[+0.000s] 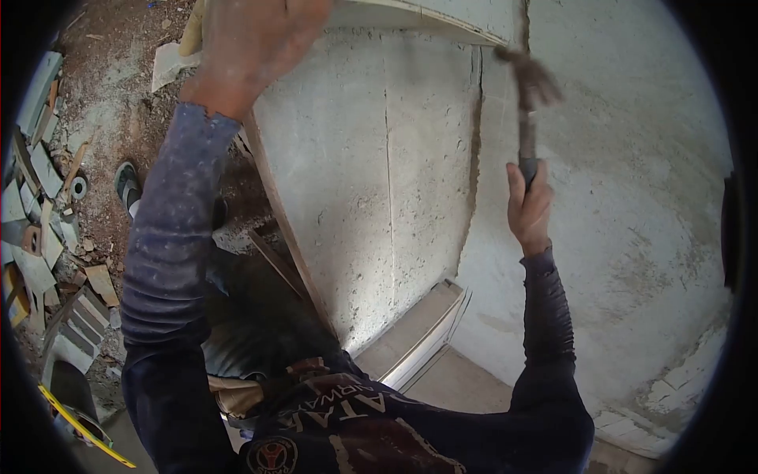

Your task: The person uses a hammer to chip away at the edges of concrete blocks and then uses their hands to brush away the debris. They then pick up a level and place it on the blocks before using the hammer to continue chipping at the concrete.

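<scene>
From my end of the feed I count two hands and one hammer (pixel 528 130). The right hand (pixel 530 207) is closed around the hammer's dark grip, fingers wrapped and thumb lying along it. The left hand (pixel 264 43) is blurred and cut off by the top of my view, so I cannot tell whether its fingers are spread or pinching anything; it is near one pale board (pixel 410 22) whose edge curves across the top.

The hammer stands nearly upright in my view, in front of the pale wall (pixel 632 174), its head close to the board's right end; I cannot tell whether they touch. The head is brownish and smeared by motion, with a blunt end on the left and a prong-like shape on the right. Below it runs a greyish shaft.

Between the arms I see one rough concrete face (pixel 355 158) with one thin vertical line, one wooden strip (pixel 284 205) along its left edge and one ledge (pixel 414 332) at its foot. To the left I count one shoe (pixel 125 180), one grey ring (pixel 78 180), one yellow strip (pixel 83 426) and too many offcuts (pixel 101 284) to number.
</scene>
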Demonstrator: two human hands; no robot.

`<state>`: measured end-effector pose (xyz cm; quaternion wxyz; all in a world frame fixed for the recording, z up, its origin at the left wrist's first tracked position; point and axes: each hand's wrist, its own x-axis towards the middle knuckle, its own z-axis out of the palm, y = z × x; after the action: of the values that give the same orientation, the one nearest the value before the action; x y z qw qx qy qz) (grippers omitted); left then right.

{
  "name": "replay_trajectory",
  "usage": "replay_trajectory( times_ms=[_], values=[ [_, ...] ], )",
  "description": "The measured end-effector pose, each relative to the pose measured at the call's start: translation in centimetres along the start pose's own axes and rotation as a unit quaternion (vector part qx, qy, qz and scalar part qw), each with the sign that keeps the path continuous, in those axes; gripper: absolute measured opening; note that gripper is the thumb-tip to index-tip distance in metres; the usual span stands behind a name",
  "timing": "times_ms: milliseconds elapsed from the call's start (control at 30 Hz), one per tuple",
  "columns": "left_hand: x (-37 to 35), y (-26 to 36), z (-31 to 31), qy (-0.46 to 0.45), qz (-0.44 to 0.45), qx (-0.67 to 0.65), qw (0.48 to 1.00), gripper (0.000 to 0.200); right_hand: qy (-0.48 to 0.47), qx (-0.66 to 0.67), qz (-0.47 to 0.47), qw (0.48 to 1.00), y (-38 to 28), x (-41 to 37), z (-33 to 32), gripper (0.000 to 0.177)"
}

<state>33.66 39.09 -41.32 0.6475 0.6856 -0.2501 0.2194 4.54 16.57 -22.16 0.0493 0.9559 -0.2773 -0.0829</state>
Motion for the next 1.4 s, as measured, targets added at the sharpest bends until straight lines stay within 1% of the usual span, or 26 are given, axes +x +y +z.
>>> replay_trajectory(
  times_ms=[67, 133, 167, 200, 233, 267, 367, 400, 433, 467, 500, 567, 600, 667, 733, 867, 933, 967, 1033, 1067, 1133, 1200, 1267, 1300, 1333, 1400],
  values=[
    [0.3, 0.1, -0.3, -0.008, 0.049, -0.007, 0.999, 0.063, 0.049, 0.052, -0.045, 0.996, -0.9, 1.8, 1.0, 0.03],
    [0.1, -0.9, 0.5, 0.006, 0.059, -0.026, 0.998, 0.063, 0.101, 0.091, -0.195, 0.971, 3.4, 2.8, 4.4, 0.031],
    [0.2, -1.2, 0.6, 0.021, 0.072, -0.048, 0.996, 0.063, 0.108, -0.008, -0.185, 0.977, 7.4, 2.1, 6.4, 0.033],
    [0.0, -0.7, 0.2, 0.021, 0.073, -0.05, 0.996, 0.063, 0.109, -0.009, -0.183, 0.977, 10.2, 0.5, 6.4, 0.033],
    [0.1, 0.1, -0.2, 0.005, 0.032, -0.031, 0.999, 0.063, -0.004, -0.097, -0.079, 0.992, 12.5, -0.3, 6.0, 0.035],
    [-0.1, 0.7, -0.6, -0.015, -0.017, -0.015, 1.0, 0.063, -0.123, -0.184, 0.033, 0.975, 13.3, -1.3, 5.3, 0.036],
    [0.0, -0.1, 0.0, 0.0, 0.011, -0.056, 0.998, 0.063, -0.206, -0.172, 0.097, 0.958, 7.7, -1.6, 1.7, 0.04],
    [-0.2, -0.3, 0.4, -0.004, 0.006, -0.062, 0.998, 0.063, -0.21, -0.174, 0.103, 0.956, 4.5, -1.5, 0.1, 0.04],
    [0.0, -1.1, 0.7, 0.018, 0.044, -0.043, 0.998, 0.064, -0.152, -0.115, 0.069, 0.979, 1.0, 0.4, -1.2, 0.041],
    [-0.1, -1.6, 0.8, 0.037, 0.078, -0.026, 0.996, 0.064, -0.097, -0.054, 0.036, 0.993, -1.0, 1.3, -1.7, 0.043],
    [-0.1, -1.1, 0.6, 0.036, 0.074, -0.025, 0.996, 0.064, -0.102, -0.055, 0.036, 0.993, -1.4, 2.0, -1.1, 0.043],
    [-0.1, -0.2, -0.2, -0.008, 0.02, -0.043, 0.999, 0.064, 0.074, 0.095, -0.107, 0.987, -1.5, 4.2, 0.5, 0.044],
    [-0.2, 0.2, -0.2, -0.008, 0.019, -0.046, 0.999, 0.064, 0.074, 0.093, -0.106, 0.987, 0.2, 3.7, 1.1, 0.044],
    [-0.1, 1.0, -0.4, -0.006, -0.006, -0.07, 0.998, 0.065, -0.067, -0.104, -0.069, 0.99, 7.6, 1.8, 3.1, 0.043],
    [-0.1, 0.9, -0.6, -0.007, -0.011, -0.046, 0.999, 0.065, -0.171, -0.263, -0.049, 0.948, 14.1, -0.2, 2.8, 0.042],
    [-0.3, -0.4, 0.6, 0.015, 0.01, -0.068, 0.998, 0.066, -0.239, -0.22, 0.057, 0.944, 4.6, -0.3, -2.0, 0.042],
    [-0.2, -0.5, 0.7, 0.015, 0.015, -0.075, 0.997, 0.066, -0.12, -0.079, 0.036, 0.989, -0.3, 1.8, -3.0, 0.042],
    [-0.1, -0.5, 0.6, 0.019, 0.024, -0.077, 0.997, 0.066, -0.122, -0.079, 0.036, 0.989, -0.6, 2.5, -2.2, 0.042],
    [0.0, 0.1, 0.1, 0.007, 0.006, -0.073, 0.997, 0.065, 0.044, 0.033, -0.105, 0.993, -0.8, 4.2, -0.6, 0.041],
    [0.1, 0.3, -0.1, -0.003, -0.01, -0.071, 0.997, 0.065, 0.045, 0.033, -0.105, 0.993, 0.6, 4.2, 0.3, 0.041],
    [-0.2, 0.4, 0.1, -0.012, -0.012, -0.089, 0.996, 0.065, -0.095, -0.098, -0.036, 0.99, 7.0, 1.8, 2.5, 0.041],
    [0.0, 0.5, -0.3, -0.009, -0.004, -0.09, 0.996, 0.065, -0.166, -0.234, -0.112, 0.951, 14.9, -1.2, 2.2, 0.042],
    [-0.2, 1.0, -0.5, 0.013, 0.014, -0.009, 1.0, 0.065, -0.328, -0.262, 0.135, 0.898, 10.9, -2.3, 0.5, 0.043],
    [0.0, 0.5, 0.0, 0.015, 0.014, -0.011, 1.0, 0.065, -0.288, -0.25, 0.085, 0.92, 9.5, -3.2, -0.2, 0.041],
    [-0.3, 0.0, 0.5, 0.018, 0.009, -0.046, 0.999, 0.065, -0.296, -0.251, 0.098, 0.916, 6.9, -3.9, -1.3, 0.041],
    [0.1, -0.5, 1.0, 0.03, 0.013, -0.072, 0.997, 0.065, -0.192, -0.101, 0.1, 0.971, 1.0, -1.0, -2.7, 0.038]
  ],
)
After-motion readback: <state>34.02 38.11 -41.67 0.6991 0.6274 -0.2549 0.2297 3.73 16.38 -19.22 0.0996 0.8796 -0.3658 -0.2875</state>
